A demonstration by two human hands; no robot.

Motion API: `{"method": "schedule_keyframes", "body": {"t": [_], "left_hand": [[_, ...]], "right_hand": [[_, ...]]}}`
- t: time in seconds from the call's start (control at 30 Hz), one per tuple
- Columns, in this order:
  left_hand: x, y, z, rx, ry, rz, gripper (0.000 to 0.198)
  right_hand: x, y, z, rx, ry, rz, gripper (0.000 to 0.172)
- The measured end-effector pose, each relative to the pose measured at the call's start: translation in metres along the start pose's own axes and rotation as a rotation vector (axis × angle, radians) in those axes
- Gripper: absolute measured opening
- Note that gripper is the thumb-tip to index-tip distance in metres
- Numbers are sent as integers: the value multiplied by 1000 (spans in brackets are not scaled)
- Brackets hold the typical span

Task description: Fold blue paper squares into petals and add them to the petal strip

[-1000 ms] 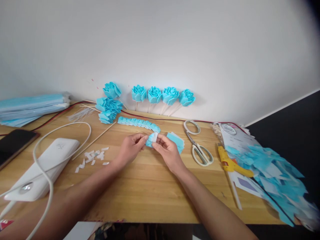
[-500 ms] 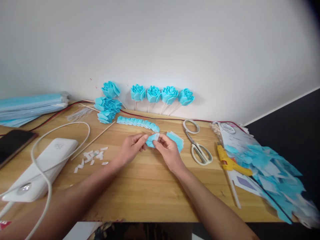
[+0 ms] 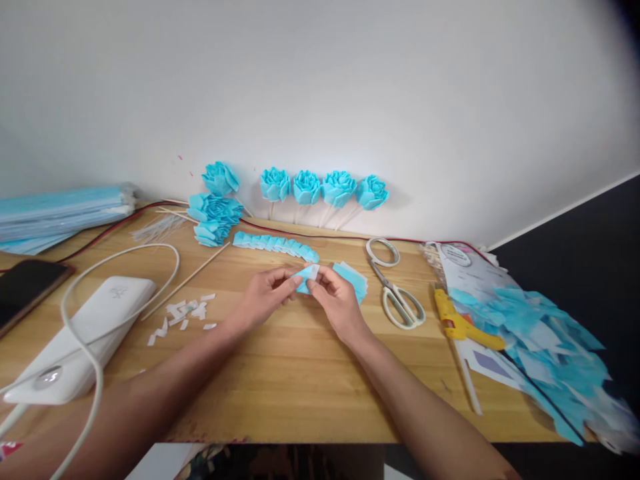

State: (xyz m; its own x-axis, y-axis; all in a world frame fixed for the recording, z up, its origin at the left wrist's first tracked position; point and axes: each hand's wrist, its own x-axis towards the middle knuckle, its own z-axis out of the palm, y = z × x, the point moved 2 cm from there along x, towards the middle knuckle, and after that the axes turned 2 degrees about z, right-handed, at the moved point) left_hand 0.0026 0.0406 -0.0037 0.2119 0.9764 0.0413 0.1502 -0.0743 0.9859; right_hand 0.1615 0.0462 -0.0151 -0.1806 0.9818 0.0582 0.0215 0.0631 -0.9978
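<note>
Between my two hands is a small piece of blue-and-white sheet (image 3: 306, 276), partly folded, pinched at both sides above the wooden table. My left hand (image 3: 267, 293) is closed on its left edge, thumb on top. My right hand (image 3: 336, 293) grips its right side, thumb pressed on the front. Just behind my right hand lies a stack of cut blue pieces (image 3: 352, 280). A row of folded blue petals (image 3: 275, 246) stretches across the table beyond my hands. The fingers under the sheet are hidden.
Scissors (image 3: 396, 293) and a tape roll (image 3: 383, 252) lie to the right, then a yellow glue gun (image 3: 463, 323) beside heaped blue scraps (image 3: 545, 353). Blue flowers (image 3: 307, 187) on sticks lean against the wall. At left are white paper bits (image 3: 185, 312), a power bank (image 3: 85, 340) and a phone (image 3: 30, 290).
My left thumb and fingers have shifted slightly along the sheet, and its blue part now shows a slanted upper edge. My right hand stays almost where it was.
</note>
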Motion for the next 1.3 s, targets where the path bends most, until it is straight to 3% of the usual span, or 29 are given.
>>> {"method": "schedule_keyframes", "body": {"t": [0.33,0.6,0.77,0.97,1.1,1.3], "left_hand": [[3,-7,3,-20,9,84,29],[0,-1,5,84,-27,64,29],[-1,3,5,81,-31,68,28],[-1,10,1,-6,-8,35,31],[-2,9,3,7,-16,21,31],[-2,6,5,-24,-92,23,30]], "right_hand": [[-3,-9,-1,3,-44,10,29],[0,-5,-4,-71,52,-12,21],[0,-5,-6,-23,95,8,27],[-1,-8,-6,68,32,15,36],[-2,-10,-4,-42,-6,-1,27],[-1,-6,-4,-30,50,6,22]]}}
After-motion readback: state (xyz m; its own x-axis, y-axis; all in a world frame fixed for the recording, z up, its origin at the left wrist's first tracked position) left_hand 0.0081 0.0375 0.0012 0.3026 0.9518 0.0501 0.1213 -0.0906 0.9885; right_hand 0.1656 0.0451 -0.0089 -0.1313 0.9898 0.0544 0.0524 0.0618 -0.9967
